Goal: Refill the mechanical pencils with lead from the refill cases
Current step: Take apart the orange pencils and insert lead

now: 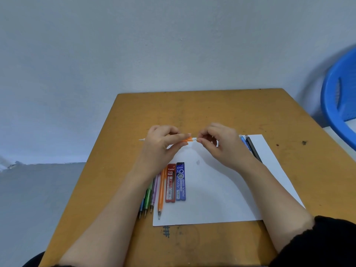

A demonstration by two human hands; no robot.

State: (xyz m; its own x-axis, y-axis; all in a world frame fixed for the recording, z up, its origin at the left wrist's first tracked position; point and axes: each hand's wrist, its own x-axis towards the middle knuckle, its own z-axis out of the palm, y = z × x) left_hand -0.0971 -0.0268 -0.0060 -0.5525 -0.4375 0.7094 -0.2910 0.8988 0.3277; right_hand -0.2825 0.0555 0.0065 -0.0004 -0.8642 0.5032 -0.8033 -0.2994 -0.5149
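Note:
My left hand grips an orange mechanical pencil held level above the table, its tip poking out to the left. My right hand pinches the white end of that pencil. Below the hands lie a red lead refill case and a blue lead refill case, side by side on a white sheet of paper. Left of the cases lies a row of several pencils, among them an orange pencil, a purple one and a green pencil. A blue pencil and a black pencil lie behind my right hand.
The brown wooden table stands against a pale wall. A blue plastic chair stands at the right, past the table's edge. Grey floor shows to the left.

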